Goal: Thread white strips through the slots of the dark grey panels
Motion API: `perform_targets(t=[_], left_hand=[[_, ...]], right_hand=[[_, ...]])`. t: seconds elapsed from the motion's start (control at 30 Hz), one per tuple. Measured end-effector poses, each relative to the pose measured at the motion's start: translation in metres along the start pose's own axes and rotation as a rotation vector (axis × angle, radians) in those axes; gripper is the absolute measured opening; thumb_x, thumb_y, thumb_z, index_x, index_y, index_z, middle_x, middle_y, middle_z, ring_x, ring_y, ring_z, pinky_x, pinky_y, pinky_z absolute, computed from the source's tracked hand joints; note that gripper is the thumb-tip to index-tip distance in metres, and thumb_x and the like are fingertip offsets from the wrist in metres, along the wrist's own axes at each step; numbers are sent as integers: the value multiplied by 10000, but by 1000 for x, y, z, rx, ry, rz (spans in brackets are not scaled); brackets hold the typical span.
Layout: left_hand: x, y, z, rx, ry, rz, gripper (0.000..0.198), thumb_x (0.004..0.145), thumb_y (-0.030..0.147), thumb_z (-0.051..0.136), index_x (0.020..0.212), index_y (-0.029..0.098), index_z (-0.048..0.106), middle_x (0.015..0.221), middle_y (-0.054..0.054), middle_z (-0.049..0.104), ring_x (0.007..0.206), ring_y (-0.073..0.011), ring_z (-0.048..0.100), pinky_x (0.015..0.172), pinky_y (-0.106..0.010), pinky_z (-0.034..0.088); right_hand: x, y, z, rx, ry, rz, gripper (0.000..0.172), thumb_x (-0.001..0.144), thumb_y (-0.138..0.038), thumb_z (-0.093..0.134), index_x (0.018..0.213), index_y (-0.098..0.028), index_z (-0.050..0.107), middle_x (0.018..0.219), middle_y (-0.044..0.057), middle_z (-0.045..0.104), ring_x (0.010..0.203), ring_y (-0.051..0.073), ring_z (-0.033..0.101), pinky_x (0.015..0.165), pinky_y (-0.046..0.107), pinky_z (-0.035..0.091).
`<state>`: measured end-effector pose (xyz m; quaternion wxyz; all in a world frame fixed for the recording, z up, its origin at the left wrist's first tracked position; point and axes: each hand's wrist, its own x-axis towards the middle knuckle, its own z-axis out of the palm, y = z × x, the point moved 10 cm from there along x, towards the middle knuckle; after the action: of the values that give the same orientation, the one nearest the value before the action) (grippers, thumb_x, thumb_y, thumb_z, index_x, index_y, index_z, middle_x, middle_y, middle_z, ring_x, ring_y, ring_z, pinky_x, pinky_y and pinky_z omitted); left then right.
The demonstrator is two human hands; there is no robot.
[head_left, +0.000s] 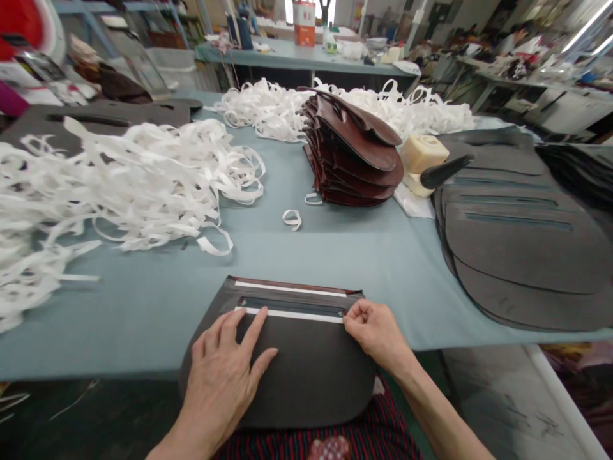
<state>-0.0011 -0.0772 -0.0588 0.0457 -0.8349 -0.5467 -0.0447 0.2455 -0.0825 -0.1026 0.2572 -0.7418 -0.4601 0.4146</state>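
A dark grey panel (306, 370) with a long slot lies at the table's near edge, overhanging toward me. Two white tape strips (290, 289) run along the slot, one above and one below. My left hand (225, 367) lies flat on the panel with fingers spread, fingertips near the left end of the lower strip. My right hand (376, 332) is closed in a pinch at the right end of the lower white strip (292, 314).
A heap of white paper strips (110, 185) covers the left of the blue-grey table (335, 255), with more at the back. A stack of brown leather pieces (354, 153) stands at centre. Dark slotted panels (517, 249) are piled at right, beside a cream block (421, 156).
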Motion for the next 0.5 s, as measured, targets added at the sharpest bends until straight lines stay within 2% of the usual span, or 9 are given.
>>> perform_targets(t=[0.07, 0.13, 0.3, 0.4, 0.5], left_hand=[[1, 10, 0, -17, 18, 50, 588, 892, 444, 469, 1388, 134, 418, 1324, -186, 462, 1266, -345, 361, 977, -486, 365], [2, 19, 0, -27, 20, 90, 650, 878, 485, 482, 1402, 112, 389, 1319, -198, 465, 1260, -347, 373, 990, -484, 365], [6, 31, -1, 12, -2, 106, 578, 847, 425, 558, 1394, 332, 394, 1273, -170, 472, 1208, -386, 418, 903, -527, 423], [5, 32, -4, -9, 8, 87, 604, 833, 441, 575, 1395, 310, 397, 1289, -183, 448, 1231, -402, 392, 922, -553, 416], [5, 30, -6, -44, 17, 71, 648, 811, 444, 608, 1403, 310, 381, 1312, -171, 430, 1253, -388, 379, 970, -558, 397]], right_hand=[[0, 0, 0, -22, 7, -6, 87, 676, -230, 520, 601, -189, 529, 472, -58, 482, 416, 60, 404, 428, 182, 266], [0, -1, -1, -36, 12, -7, 91, 680, -230, 518, 599, -192, 531, 478, -54, 495, 420, 64, 414, 435, 186, 274], [-2, -9, -6, -123, 42, -19, 107, 693, -209, 523, 587, -201, 533, 496, -39, 527, 458, 87, 454, 467, 203, 285], [-7, -18, -9, -296, 83, -52, 94, 705, -180, 541, 616, -209, 533, 515, -34, 536, 486, 104, 469, 494, 221, 274], [-17, -38, -4, -568, 177, -168, 67, 758, -155, 532, 775, -211, 564, 605, -20, 565, 507, 122, 473, 502, 244, 253]])
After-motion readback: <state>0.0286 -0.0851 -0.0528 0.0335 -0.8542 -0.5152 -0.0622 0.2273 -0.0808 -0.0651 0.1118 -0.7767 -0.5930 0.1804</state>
